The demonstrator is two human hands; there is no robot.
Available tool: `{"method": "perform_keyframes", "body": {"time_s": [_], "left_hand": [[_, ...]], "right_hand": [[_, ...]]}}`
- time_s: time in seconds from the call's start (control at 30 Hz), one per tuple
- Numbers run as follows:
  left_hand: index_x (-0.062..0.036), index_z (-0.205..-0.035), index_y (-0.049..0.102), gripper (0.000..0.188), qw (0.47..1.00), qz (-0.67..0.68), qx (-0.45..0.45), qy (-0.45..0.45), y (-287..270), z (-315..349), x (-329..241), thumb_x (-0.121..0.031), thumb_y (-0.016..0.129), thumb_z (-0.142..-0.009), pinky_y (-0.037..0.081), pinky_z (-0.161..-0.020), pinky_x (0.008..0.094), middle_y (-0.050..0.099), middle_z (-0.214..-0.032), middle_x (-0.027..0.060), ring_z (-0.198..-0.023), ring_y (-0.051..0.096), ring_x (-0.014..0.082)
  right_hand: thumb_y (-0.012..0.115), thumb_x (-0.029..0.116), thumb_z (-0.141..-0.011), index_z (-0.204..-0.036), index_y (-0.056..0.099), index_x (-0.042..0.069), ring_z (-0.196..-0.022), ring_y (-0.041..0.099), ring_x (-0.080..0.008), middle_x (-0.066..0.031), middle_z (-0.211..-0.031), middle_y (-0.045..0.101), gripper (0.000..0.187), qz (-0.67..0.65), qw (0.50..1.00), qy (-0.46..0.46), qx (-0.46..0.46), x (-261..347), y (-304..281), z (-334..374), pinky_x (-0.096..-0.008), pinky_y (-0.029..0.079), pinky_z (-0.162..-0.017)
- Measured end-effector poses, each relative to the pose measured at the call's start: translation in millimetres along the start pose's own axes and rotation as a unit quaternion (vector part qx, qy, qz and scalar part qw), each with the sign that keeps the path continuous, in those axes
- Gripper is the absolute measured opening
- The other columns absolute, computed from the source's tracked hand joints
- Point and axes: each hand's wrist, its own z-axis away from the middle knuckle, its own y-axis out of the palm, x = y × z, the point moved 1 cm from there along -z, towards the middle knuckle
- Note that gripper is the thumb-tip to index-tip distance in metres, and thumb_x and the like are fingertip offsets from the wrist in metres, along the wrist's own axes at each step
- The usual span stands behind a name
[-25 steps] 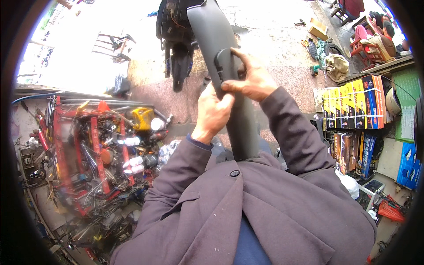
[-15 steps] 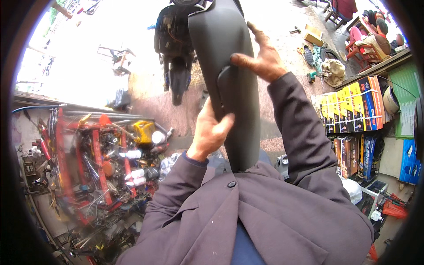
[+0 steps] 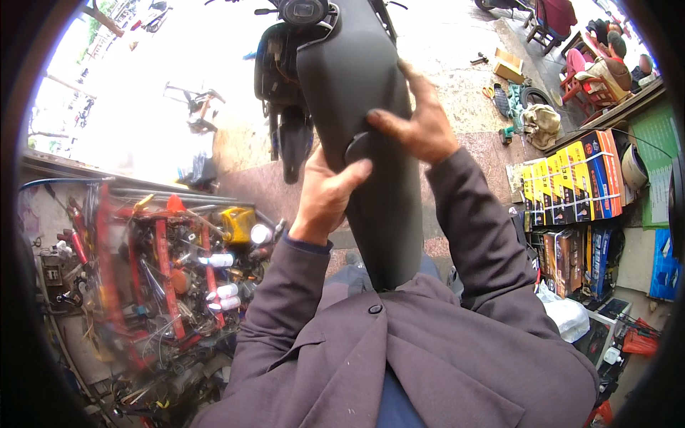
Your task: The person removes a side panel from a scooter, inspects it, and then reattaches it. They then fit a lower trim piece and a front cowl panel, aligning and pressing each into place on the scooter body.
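A long, smooth black moulded piece that looks like a scooter seat (image 3: 374, 207) stands out from my lap, its near end against my jacket. My left hand (image 3: 325, 196) is closed on its left edge, thumb lying across the upper face. Farther up, my right hand (image 3: 422, 125) grips the right edge, with its thumb pointing inward over a curved step in the surface. The undersides of both hands' grips are hidden. Just beyond stands a scooter with a round gauge (image 3: 303, 10), an opened dark body section (image 3: 277, 64) and a wheel or fender (image 3: 292, 143) below.
On the left, a red-framed rack (image 3: 165, 278) holds tools, bottles and a yellow container (image 3: 237, 224). Strapped battery-like boxes (image 3: 571, 178) are stacked at right. A cardboard box (image 3: 508, 65) and a cloth bundle (image 3: 540, 123) lie on the floor. People (image 3: 606, 68) sit at the far right.
My left hand has slid up along the left edge of the black seat-like piece. The right hand has come slightly down and left, and more of the round gauge shows.
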Motion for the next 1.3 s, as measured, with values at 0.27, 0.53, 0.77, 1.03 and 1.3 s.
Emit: {"method": "perform_keyframes", "body": {"time_s": [0.27,0.53,0.77,1.03,1.3], "left_hand": [[-0.0058,-0.128,0.061,0.041,0.998,-0.052,0.003,0.024,6,-3,-3,0.004,0.070,-0.089,0.056,-0.094,0.0311,0.068,-0.119,0.0057,-0.105,0.067,0.0158],[-0.0036,-0.118,0.066,0.033,0.995,-0.100,-0.022,0.014,8,-3,8,0.004,0.070,-0.087,0.055,-0.088,0.0266,0.070,-0.111,0.0038,-0.098,0.067,0.0117],[0.0002,-0.108,0.070,0.023,0.995,-0.093,-0.044,-0.014,-1,6,24,0.004,0.068,-0.085,0.053,-0.077,0.0236,0.071,-0.100,0.0013,-0.089,0.065,0.0087],[-0.0021,-0.108,0.074,0.022,0.997,-0.074,-0.025,-0.028,-6,5,30,0.002,0.075,-0.086,0.056,-0.082,0.0257,0.074,-0.104,0.0041,-0.091,0.069,0.0114],[-0.0009,-0.110,0.073,0.025,0.998,-0.054,-0.011,-0.005,0,4,25,0.003,0.075,-0.085,0.057,-0.083,0.0275,0.074,-0.105,0.0067,-0.093,0.070,0.0138]], "right_hand": [[0.079,0.004,-0.076,-0.099,0.072,0.008,-0.091,0.064,-0.0329,-0.0117,-0.097,0.064,0.025,-0.031,0.978,-0.205,0.019,30,-10,35,-0.0416,0.054,-0.080],[0.077,0.007,-0.079,-0.092,0.070,0.007,-0.087,0.063,-0.0326,-0.0118,-0.088,0.060,0.015,-0.040,0.972,-0.177,0.149,28,-16,30,-0.0411,0.053,-0.073],[0.076,0.006,-0.081,-0.088,0.071,0.007,-0.082,0.063,-0.0322,-0.0101,-0.086,0.060,0.009,-0.051,0.969,-0.169,0.174,12,-4,45,-0.0407,0.053,-0.071],[0.072,0.001,-0.082,-0.090,0.073,0.003,-0.078,0.065,-0.0329,-0.0120,-0.084,0.062,0.008,-0.083,0.959,-0.111,0.248,13,-13,39,-0.0390,0.053,-0.069],[0.078,0.007,-0.079,-0.104,0.071,0.002,-0.089,0.068,-0.0273,-0.0139,-0.099,0.068,0.026,-0.098,0.993,-0.052,0.027,-7,-23,56,-0.0355,0.054,-0.075]]}}
